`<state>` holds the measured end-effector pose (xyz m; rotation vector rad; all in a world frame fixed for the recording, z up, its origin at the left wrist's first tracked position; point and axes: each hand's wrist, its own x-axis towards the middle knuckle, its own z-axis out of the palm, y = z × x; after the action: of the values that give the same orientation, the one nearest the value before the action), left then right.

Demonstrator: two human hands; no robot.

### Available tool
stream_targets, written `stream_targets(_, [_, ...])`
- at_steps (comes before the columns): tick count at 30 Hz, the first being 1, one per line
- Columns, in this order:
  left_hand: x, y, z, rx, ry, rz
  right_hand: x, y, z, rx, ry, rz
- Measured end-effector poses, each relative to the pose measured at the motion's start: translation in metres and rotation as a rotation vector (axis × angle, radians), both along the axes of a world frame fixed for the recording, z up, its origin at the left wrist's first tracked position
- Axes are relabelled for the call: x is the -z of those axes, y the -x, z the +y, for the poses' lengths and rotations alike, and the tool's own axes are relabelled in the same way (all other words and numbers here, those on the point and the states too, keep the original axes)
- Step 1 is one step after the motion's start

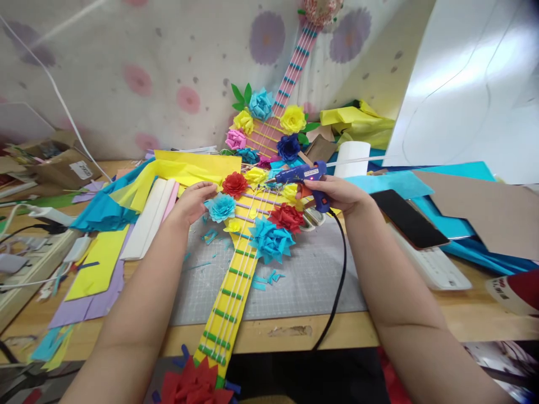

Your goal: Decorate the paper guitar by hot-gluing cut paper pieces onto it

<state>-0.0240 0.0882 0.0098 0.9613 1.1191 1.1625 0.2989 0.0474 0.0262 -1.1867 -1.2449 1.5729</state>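
Observation:
My right hand (334,193) is wrapped round the handle of a dark blue hot glue gun (295,174), with a finger at its orange trigger. The nozzle points left, over the far end of a yellow paper guitar (236,275) with white strings and green frets. Paper flowers sit on the guitar body: a red flower (234,185), a light blue flower (221,207), a larger blue flower (273,240) and another red flower (286,217). My left hand (196,202) is beside the smaller blue flower, fingers apart; whether it touches the petals is unclear.
A grey cutting mat (311,286) lies under the guitar, with blue paper scraps on it. The black cord (343,269) runs over the table edge. A phone (408,219) and a red cup (516,292) are right; a power strip (37,269) is left. A pink guitar (290,84) leans behind.

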Motion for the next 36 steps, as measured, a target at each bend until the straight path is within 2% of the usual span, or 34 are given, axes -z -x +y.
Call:
stream_targets(4, [0.005,-0.004,0.004,-0.089,-0.065,-0.058,0.003,0.008,0.003,0.15,-0.113,0.067])
stream_targets(8, [0.001,-0.008,0.002,-0.142,-0.076,-0.053,0.005,0.013,0.003,0.196,-0.192,0.06])
stream_targets(13, [-0.014,-0.003,-0.006,-0.029,-0.051,0.031,0.007,0.019,0.002,0.124,-0.19,-0.022])
stream_targets(15, [-0.018,-0.005,-0.008,-0.037,-0.062,0.058,0.008,0.023,0.002,0.103,-0.203,-0.067])
stream_targets(19, [-0.027,-0.014,-0.008,-0.128,-0.124,0.1,0.01,0.026,0.005,0.166,-0.234,-0.088])
stream_targets(24, [-0.039,-0.018,-0.004,-0.105,-0.16,0.167,0.003,0.024,0.002,0.246,-0.246,-0.005])
stream_targets(33, [-0.055,-0.01,-0.013,-0.001,-0.018,0.238,0.009,0.035,0.004,0.13,-0.12,0.03])
stream_targets(36, [-0.063,-0.009,-0.016,-0.006,0.025,0.216,0.006,0.034,0.004,0.144,-0.166,0.062])
